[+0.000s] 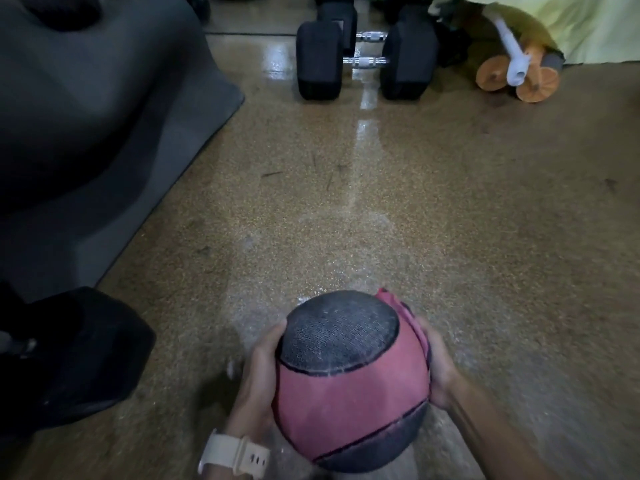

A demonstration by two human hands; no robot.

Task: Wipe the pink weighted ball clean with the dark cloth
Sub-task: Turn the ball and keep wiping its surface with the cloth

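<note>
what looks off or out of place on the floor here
A wet, shiny streak runs along the speckled brown floor from the black dumbbells toward the pink and grey weighted ball. Thin dark debris strands lie left of it.

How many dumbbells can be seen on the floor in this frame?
2 clearly: the front dumbbell lies at the top centre of the floor, and the rear dumbbell lies directly behind it, mostly hidden. More may sit past the top edge; I cannot tell.
</note>
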